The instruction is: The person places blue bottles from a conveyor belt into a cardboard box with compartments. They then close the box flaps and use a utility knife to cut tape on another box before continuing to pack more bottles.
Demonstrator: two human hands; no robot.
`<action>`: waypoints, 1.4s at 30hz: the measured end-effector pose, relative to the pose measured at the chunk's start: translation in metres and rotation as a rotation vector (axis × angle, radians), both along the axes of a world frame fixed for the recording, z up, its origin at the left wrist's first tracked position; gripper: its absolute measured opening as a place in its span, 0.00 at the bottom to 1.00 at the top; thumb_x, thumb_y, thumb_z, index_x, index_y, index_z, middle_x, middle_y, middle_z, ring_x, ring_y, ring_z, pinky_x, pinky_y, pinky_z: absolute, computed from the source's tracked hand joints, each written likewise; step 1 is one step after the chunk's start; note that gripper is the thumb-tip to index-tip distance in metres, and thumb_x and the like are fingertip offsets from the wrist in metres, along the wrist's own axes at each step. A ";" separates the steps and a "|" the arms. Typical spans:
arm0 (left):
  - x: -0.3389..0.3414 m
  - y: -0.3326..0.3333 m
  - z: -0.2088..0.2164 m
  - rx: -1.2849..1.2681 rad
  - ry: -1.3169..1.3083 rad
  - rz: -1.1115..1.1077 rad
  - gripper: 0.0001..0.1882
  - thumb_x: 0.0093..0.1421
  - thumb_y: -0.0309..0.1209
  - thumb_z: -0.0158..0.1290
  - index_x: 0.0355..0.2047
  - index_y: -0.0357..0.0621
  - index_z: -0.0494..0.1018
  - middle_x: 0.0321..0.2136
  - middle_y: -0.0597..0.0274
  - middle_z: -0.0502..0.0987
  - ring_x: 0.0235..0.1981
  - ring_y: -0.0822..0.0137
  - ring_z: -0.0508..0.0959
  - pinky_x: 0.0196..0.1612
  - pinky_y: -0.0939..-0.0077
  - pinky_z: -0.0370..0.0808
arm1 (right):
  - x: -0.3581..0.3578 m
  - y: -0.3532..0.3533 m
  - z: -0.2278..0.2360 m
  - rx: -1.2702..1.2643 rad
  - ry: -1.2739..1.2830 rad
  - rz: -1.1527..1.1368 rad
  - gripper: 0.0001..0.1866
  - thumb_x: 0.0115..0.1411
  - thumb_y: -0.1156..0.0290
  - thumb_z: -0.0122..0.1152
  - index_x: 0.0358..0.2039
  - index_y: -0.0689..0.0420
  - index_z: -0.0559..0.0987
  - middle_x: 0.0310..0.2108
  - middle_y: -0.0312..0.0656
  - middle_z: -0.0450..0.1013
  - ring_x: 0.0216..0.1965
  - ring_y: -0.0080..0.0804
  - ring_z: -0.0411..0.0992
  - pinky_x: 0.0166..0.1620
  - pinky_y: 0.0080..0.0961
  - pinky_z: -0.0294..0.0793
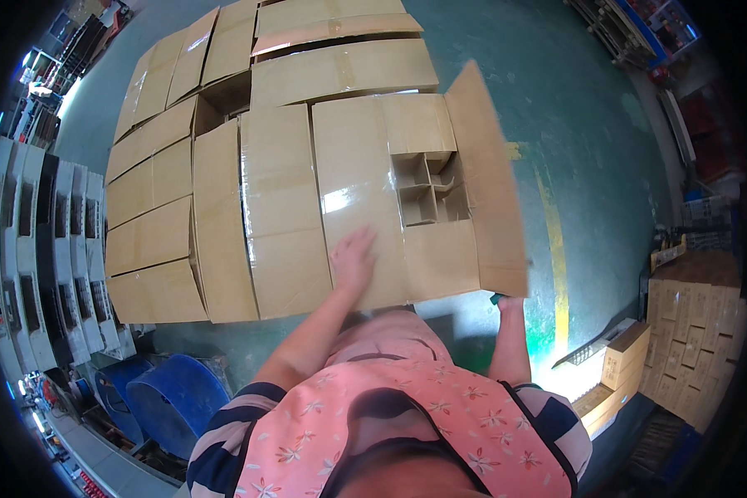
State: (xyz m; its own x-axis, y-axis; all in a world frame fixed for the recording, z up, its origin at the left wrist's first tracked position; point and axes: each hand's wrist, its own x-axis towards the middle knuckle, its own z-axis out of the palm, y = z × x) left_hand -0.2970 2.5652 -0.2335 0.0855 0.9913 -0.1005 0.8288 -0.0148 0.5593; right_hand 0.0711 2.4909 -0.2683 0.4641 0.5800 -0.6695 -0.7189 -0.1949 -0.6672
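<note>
Left hand rests flat on a cardboard box extending ahead; right hand, apart, grip unclear, is by its flap.

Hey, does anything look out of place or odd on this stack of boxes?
Yes. One flap stands raised on the nearest right-hand box, exposing its dividers, while the box to its left looks shut. Farther left there's also a gap among the boxes, odd because the rest are packed closely.

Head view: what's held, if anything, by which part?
Left hand, open over the flat carton flap: nothing held. Right hand: raised flap mostly hides its grip; a green item shows there, any hold is unclear.
</note>
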 end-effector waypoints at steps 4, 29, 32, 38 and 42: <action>-0.002 -0.015 -0.002 0.063 -0.029 0.039 0.26 0.47 0.30 0.61 0.50 0.51 0.73 0.57 0.64 0.69 0.56 0.59 0.66 0.59 0.60 0.58 | -0.012 0.055 0.020 -0.181 -0.763 0.940 0.35 0.50 0.55 0.68 0.54 0.63 0.71 0.40 0.42 0.77 0.38 0.34 0.76 0.42 0.27 0.74; -0.057 -0.099 -0.003 -0.838 -1.107 1.010 0.19 0.61 0.36 0.56 0.43 0.31 0.71 0.34 0.54 0.79 0.32 0.61 0.81 0.32 0.73 0.83 | -0.025 0.156 -0.029 -0.141 -0.911 0.651 0.27 0.41 0.66 0.76 0.39 0.66 0.74 0.31 0.42 0.74 0.32 0.29 0.70 0.39 0.24 0.70; -0.054 -0.093 -0.010 -0.726 -1.188 1.058 0.17 0.61 0.33 0.55 0.44 0.31 0.70 0.35 0.52 0.79 0.32 0.60 0.81 0.32 0.73 0.83 | -0.026 0.159 -0.024 -0.102 -0.832 0.633 0.25 0.42 0.69 0.75 0.38 0.66 0.74 0.30 0.40 0.72 0.30 0.27 0.69 0.37 0.24 0.69; -0.050 -0.099 -0.013 -0.557 -1.206 1.205 0.14 0.60 0.27 0.55 0.45 0.32 0.70 0.36 0.52 0.78 0.33 0.61 0.81 0.32 0.74 0.84 | -0.036 0.170 -0.017 -0.043 -0.851 0.601 0.22 0.43 0.71 0.74 0.36 0.67 0.74 0.28 0.38 0.72 0.28 0.25 0.66 0.35 0.23 0.68; -0.041 -0.097 -0.008 -0.599 -1.205 1.238 0.13 0.61 0.25 0.54 0.45 0.33 0.70 0.38 0.52 0.78 0.35 0.61 0.80 0.34 0.72 0.84 | -0.028 0.162 -0.006 -0.197 -0.863 0.605 0.21 0.44 0.71 0.74 0.36 0.67 0.76 0.27 0.37 0.71 0.28 0.24 0.66 0.35 0.23 0.68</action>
State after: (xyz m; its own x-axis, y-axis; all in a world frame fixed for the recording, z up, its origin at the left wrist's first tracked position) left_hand -0.3378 2.4680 -0.2412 -0.2985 0.3910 -0.8706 -0.6059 0.6272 0.4894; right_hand 0.0432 2.6530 -0.2746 0.4970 0.7899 -0.3591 0.2332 -0.5202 -0.8216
